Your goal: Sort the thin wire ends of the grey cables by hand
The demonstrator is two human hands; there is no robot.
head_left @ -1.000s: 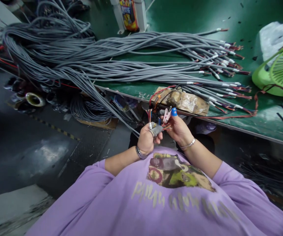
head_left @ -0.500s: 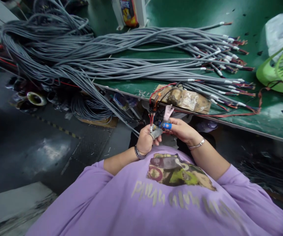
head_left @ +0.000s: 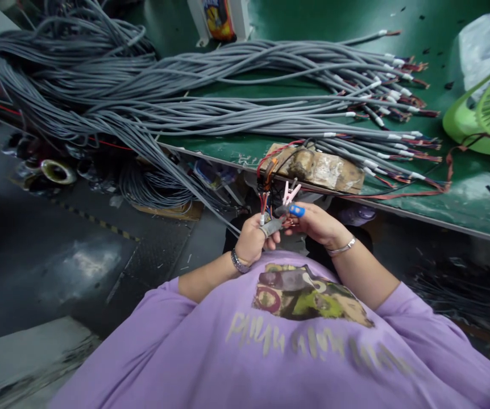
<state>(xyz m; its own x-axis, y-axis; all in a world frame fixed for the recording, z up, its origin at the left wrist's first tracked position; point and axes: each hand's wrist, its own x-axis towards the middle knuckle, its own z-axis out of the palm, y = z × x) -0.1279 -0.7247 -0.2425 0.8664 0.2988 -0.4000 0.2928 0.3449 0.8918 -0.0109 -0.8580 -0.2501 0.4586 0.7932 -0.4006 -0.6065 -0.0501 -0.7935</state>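
Observation:
My left hand (head_left: 250,243) is closed around the end of a grey cable (head_left: 223,218) with a white sleeve (head_left: 262,218). Thin coloured wires (head_left: 264,202) fan upward from that sleeve. A grey wrap covers one finger of this hand. Close by on the right, my right hand (head_left: 320,226) has its fingers pinched at reddish wire ends (head_left: 289,223), and a blue band (head_left: 297,211) circles one fingertip. Just above the fingertips a pink clothespin (head_left: 290,193) stands with its legs spread; what it clips is hidden.
Many grey cables (head_left: 228,108) lie along the green bench (head_left: 313,23), their stripped ends to the right. A taped wooden block (head_left: 322,169) sits at the bench edge. A green fan (head_left: 484,113) and plastic bag (head_left: 484,51) are at right. Coiled cable (head_left: 155,187) lies below.
My right hand has come down from beside the clothespin, and its fingers are now pinched at the wires near my left hand. The clothespin's legs look wider apart. My left hand keeps its hold.

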